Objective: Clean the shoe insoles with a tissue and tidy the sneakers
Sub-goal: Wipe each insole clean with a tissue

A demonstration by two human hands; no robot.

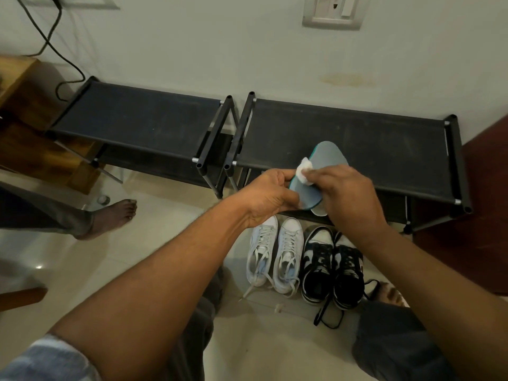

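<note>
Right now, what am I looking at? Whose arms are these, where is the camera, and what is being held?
There is no machine here. A person wears one camera on the head, and it looks down at their own two bare hands. The left hand holds a grey-green insole. The right hand pinches a white tissue against it. On the tiled floor below stand white sneakers beside black-and-white sneakers, in front of a low black shoe rack by the wall.

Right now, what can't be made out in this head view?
Insole: lower part mostly behind the left hand and right hand; one or two stacked, cannot tell.
Tissue: mostly under the right hand.
Black-and-white sneakers: insides too dark.
Shoe rack: lower shelf hidden under its top shelf.
</note>
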